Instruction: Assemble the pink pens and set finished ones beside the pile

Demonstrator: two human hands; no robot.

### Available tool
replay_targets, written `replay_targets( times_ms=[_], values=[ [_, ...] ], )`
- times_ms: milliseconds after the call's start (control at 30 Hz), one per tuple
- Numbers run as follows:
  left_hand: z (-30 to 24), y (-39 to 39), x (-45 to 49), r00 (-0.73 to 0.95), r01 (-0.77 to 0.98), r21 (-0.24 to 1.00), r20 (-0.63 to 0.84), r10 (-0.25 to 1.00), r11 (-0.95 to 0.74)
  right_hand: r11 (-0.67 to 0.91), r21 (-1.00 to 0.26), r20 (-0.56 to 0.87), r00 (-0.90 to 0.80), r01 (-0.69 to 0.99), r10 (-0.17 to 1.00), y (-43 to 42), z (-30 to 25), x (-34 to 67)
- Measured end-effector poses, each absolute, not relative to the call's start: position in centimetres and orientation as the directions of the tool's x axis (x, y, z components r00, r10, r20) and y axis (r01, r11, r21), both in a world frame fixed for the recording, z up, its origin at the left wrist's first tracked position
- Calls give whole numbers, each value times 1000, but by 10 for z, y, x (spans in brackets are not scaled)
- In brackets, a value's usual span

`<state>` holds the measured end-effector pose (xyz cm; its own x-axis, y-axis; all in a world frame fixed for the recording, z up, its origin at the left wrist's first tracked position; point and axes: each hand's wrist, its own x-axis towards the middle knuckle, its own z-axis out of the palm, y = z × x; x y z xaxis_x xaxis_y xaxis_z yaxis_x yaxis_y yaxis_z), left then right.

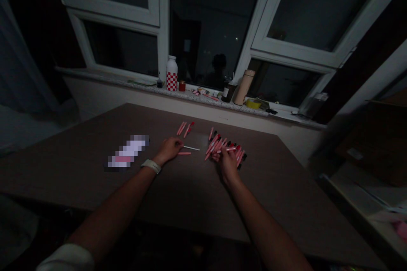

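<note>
On the brown table, my left hand pinches a thin whitish stick, perhaps a pen refill, which points to the right. Just below that stick lies a pink pen barrel. My right hand is closed on a pink pen with a red end, held over the left part of a pile. The pile of pink pens, with black and red ends, spreads around and behind that hand. Beyond my left hand, a few pink pens lie apart, one near a red end.
A blurred-out phone-like object lies on the table at the left. Along the windowsill stand a white bottle with red checks, a small red jar, a dark bottle and a tan flask.
</note>
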<state>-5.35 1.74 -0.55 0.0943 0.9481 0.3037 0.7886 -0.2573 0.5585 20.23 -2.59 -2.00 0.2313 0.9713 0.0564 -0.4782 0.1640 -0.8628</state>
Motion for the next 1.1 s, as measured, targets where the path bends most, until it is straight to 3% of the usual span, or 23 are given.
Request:
replay_targets(
  times_ms=[367,533,800,1100],
  values=[
    [-6,11,-49,90,821,485,412,907,-301,88,-881,18,152,-465,988,-35,-11,198],
    [9,-4,-30,181,695,512,555,812,-505,54,-889,-7,132,-455,991,-32,-13,196],
    [-2,-24,-6,594,535,507,342,728,-676,-35,-957,-45,28,-287,999,-38,-19,194],
    [-3,-22,-9,611,548,488,322,723,-680,-12,-974,0,-53,-227,999,-47,-15,190]
  ],
)
